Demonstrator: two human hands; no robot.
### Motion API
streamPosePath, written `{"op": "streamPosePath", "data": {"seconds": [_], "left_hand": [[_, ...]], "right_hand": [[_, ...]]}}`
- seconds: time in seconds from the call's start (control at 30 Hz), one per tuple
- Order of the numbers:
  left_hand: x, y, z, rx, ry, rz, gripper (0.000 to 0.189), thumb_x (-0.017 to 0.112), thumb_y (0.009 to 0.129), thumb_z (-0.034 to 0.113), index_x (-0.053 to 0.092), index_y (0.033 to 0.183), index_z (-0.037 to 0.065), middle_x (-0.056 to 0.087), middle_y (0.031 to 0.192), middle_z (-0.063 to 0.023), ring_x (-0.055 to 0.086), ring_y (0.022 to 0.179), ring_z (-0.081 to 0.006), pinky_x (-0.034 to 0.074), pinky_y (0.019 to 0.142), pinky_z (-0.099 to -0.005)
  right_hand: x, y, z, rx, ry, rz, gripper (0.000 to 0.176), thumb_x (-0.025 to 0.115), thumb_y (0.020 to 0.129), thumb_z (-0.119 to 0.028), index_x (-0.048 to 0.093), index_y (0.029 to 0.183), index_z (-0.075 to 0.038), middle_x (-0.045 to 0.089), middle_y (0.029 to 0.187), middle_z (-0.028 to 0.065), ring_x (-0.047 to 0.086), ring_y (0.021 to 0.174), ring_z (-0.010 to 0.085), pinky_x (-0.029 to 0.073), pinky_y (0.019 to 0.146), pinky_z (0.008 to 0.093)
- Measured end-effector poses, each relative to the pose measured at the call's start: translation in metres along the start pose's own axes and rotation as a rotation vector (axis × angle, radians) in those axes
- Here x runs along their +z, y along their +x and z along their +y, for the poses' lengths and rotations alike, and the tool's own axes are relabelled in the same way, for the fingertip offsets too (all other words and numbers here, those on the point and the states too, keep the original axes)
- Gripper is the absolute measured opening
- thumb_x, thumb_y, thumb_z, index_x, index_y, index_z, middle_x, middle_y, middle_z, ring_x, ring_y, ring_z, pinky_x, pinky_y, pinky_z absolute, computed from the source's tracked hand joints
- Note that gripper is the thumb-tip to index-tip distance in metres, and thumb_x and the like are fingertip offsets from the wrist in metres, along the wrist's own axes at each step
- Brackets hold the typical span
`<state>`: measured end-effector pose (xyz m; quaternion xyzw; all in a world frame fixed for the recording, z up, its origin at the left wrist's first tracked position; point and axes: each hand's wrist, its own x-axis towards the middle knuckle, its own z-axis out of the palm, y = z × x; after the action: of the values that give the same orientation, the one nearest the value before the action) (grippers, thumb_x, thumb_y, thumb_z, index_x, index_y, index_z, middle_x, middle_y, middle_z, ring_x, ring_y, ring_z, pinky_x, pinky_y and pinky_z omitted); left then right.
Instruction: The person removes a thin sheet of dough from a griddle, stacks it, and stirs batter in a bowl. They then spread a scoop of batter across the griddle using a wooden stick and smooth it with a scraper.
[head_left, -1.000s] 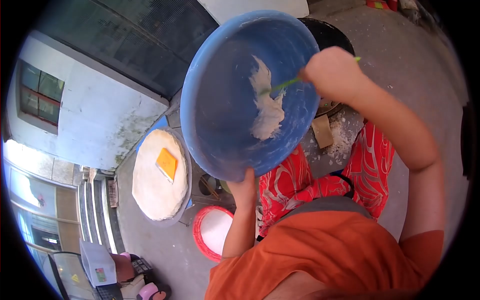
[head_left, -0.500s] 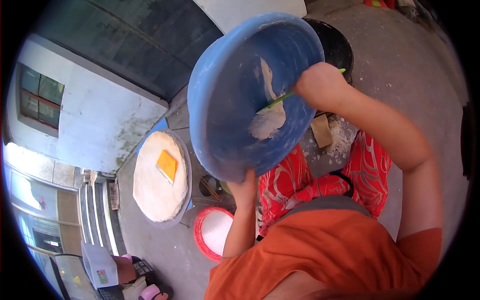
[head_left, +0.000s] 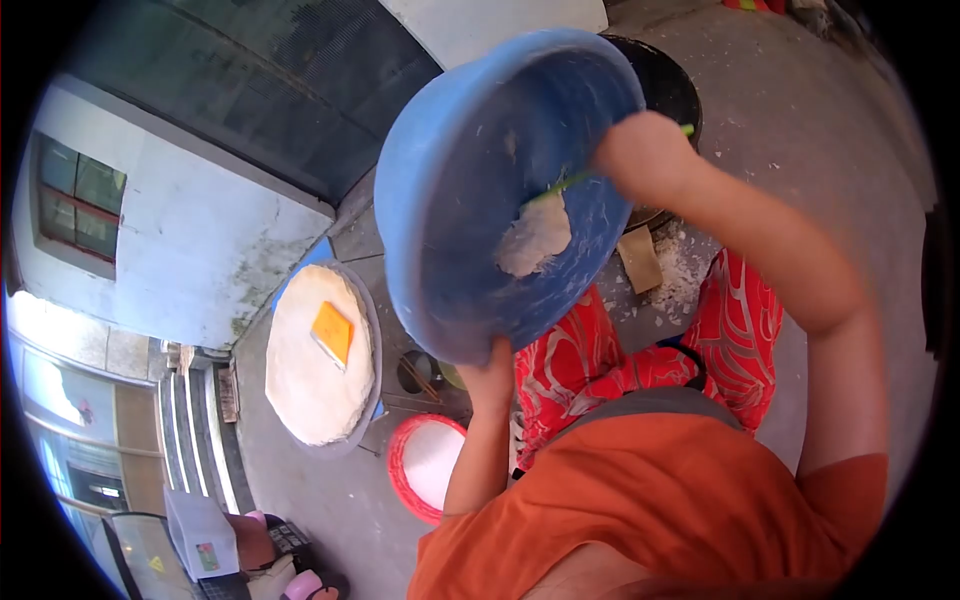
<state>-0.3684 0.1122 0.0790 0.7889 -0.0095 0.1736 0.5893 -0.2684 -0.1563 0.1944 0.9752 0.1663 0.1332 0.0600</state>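
A large blue basin (head_left: 455, 215) is tilted up on its side, its inside facing me. My left hand (head_left: 488, 378) grips its lower rim, thumb over the edge and the other fingers hidden behind. Inside lies a pale, sticky lump of dough (head_left: 536, 238), with smears on the wall around it. My right hand (head_left: 648, 158) is closed around a thin green stick-like utensil (head_left: 572, 183). One end pokes out past the fist, and the other reaches the dough's upper edge. Motion blurs this hand a little.
On the left, an orange scraper (head_left: 333, 334) lies on a round pale slab (head_left: 310, 390). A red tub (head_left: 402, 470) of white contents stands near my left forearm. Behind the basin sits a dark round pan (head_left: 672, 95); flakes and a tan block (head_left: 640, 260) lie below it.
My right hand has moved slightly up with the green utensil, whose tip went from mid-lump to the dough's upper edge. The long dough strip above the lump is gone. The left hand keeps its hold.
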Motion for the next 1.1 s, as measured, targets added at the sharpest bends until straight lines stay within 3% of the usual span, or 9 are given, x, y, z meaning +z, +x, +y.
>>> {"op": "streamPosePath", "data": {"seconds": [0.2,0.33,0.47,0.53,0.63,0.77,0.83,1.0,1.1], "left_hand": [[0.003,0.000,0.004,-0.149,-0.167,0.122,0.041,0.051,0.071,-0.002,0.043,0.111,-0.006,0.050,0.106,-0.0090,0.048,0.097,-0.0182,0.034,0.088,-0.0259],[0.006,-0.004,-0.004,-0.138,-0.249,0.133,0.044,0.051,0.070,-0.002,0.041,0.113,-0.006,0.050,0.107,-0.0093,0.048,0.097,-0.0182,0.034,0.088,-0.0264],[0.007,-0.006,-0.007,-0.101,-0.169,0.128,0.045,0.049,0.070,-0.005,0.039,0.114,-0.005,0.048,0.108,-0.0092,0.048,0.098,-0.0190,0.036,0.088,-0.0278],[0.007,-0.005,-0.013,-0.111,-0.214,0.151,0.044,0.048,0.070,-0.005,0.039,0.114,-0.004,0.048,0.107,-0.0089,0.049,0.098,-0.0192,0.037,0.087,-0.0282],[0.005,-0.006,-0.016,-0.186,-0.333,0.162,0.044,0.048,0.070,-0.005,0.039,0.114,-0.002,0.048,0.106,-0.0085,0.049,0.097,-0.0193,0.040,0.084,-0.0286],[0.012,-0.006,-0.014,-0.165,-0.373,0.185,0.043,0.048,0.071,-0.005,0.040,0.113,-0.002,0.048,0.106,-0.0091,0.051,0.094,-0.0197,0.046,0.075,-0.0295],[0.015,-0.005,-0.014,-0.163,-0.370,0.200,0.043,0.048,0.071,-0.005,0.040,0.113,-0.002,0.048,0.106,-0.0096,0.052,0.092,-0.0200,0.047,0.073,-0.0301],[0.019,-0.002,-0.014,-0.183,-0.450,0.238,0.042,0.048,0.071,-0.004,0.039,0.112,-0.004,0.048,0.105,-0.0111,0.053,0.091,-0.0213,0.049,0.073,-0.0323],[0.023,0.001,-0.005,-0.149,-0.467,0.255,0.042,0.048,0.071,-0.004,0.039,0.112,-0.004,0.048,0.105,-0.0112,0.053,0.091,-0.0214,0.049,0.072,-0.0321]], "right_hand": [[-0.017,-0.015,0.008,-0.037,0.004,0.158,0.009,0.056,0.063,-0.009,0.065,0.067,-0.010,0.062,0.067,0.0105,0.062,0.066,0.0254,0.049,0.058,0.0344],[-0.004,-0.009,0.017,0.150,0.003,0.245,0.009,0.055,0.065,-0.009,0.064,0.067,-0.006,0.060,0.065,0.0123,0.061,0.065,0.0280,0.049,0.058,0.0361],[0.034,-0.038,-0.017,0.091,0.259,-0.091,0.017,0.053,0.070,-0.011,0.064,0.083,-0.008,0.061,0.072,0.0147,0.061,0.071,0.0285,0.049,0.063,0.0376],[0.036,-0.046,-0.017,0.070,0.324,-0.090,0.023,0.054,0.074,-0.015,0.063,0.095,-0.016,0.060,0.073,0.0127,0.060,0.069,0.0282,0.047,0.062,0.0381],[0.027,-0.060,-0.015,0.060,0.206,0.326,0.029,0.055,0.073,-0.015,0.061,0.101,-0.020,0.050,0.062,0.0081,0.054,0.053,0.0262,0.044,0.051,0.0370],[0.019,-0.084,-0.044,0.025,0.357,0.245,0.033,0.055,0.071,-0.015,0.060,0.102,-0.021,0.051,0.063,0.0080,0.055,0.054,0.0260,0.043,0.049,0.0364],[0.028,-0.093,-0.062,-0.122,0.356,0.039,0.034,0.054,0.070,-0.015,0.060,0.104,-0.020,0.052,0.064,0.0082,0.055,0.055,0.0259,0.043,0.048,0.0371],[0.053,-0.075,-0.053,-0.020,0.313,0.101,0.032,0.054,0.070,-0.014,0.060,0.102,-0.017,0.056,0.066,0.0096,0.057,0.058,0.0259,0.045,0.051,0.0368],[0.040,-0.073,-0.056,-0.052,0.521,0.098,0.030,0.049,0.074,-0.014,0.060,0.102,-0.016,0.057,0.065,0.0112,0.059,0.061,0.0265,0.046,0.053,0.0375]]}}
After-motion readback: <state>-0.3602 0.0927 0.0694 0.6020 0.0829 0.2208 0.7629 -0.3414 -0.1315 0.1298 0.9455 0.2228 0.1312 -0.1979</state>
